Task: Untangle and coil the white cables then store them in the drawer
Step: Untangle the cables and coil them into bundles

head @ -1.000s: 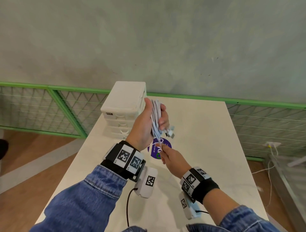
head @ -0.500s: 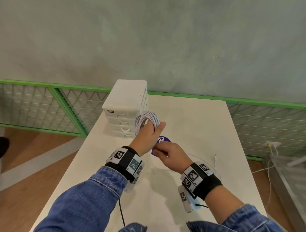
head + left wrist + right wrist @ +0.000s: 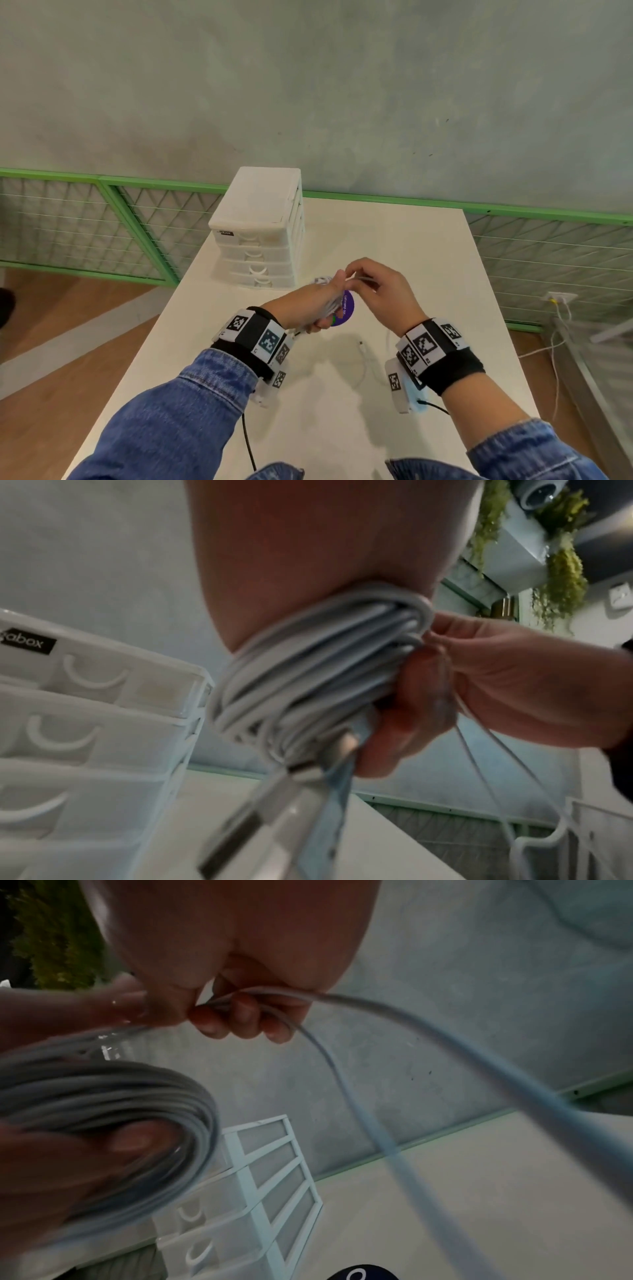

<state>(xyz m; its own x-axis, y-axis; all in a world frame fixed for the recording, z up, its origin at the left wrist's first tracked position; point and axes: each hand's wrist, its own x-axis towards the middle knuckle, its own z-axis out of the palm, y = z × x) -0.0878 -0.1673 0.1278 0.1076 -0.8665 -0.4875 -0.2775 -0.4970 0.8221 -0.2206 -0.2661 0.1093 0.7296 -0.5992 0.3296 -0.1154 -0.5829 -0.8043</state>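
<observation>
My left hand [image 3: 317, 301] grips a coil of white cable [image 3: 308, 669] wound in several loops, and a metal USB plug [image 3: 274, 799] hangs below it. My right hand [image 3: 376, 291] is just right of it and pinches the loose strand of cable [image 3: 394, 1123] that runs off the coil [image 3: 120, 1110]. That strand drops to the white table [image 3: 428, 257], where its free end with a small plug [image 3: 362, 346] lies. The white drawer unit [image 3: 260, 233] stands at the table's back left with all its drawers closed.
A round purple sticker [image 3: 346, 308] lies on the table under my hands. Green wire-mesh fencing [image 3: 102, 222] runs behind and left of the table. A cable from a wall socket [image 3: 558, 298] trails on the floor at the right.
My left hand has come down from beside the drawer unit's top to just above the table. My right hand has moved up and right, drawing the loose strand across the coil.
</observation>
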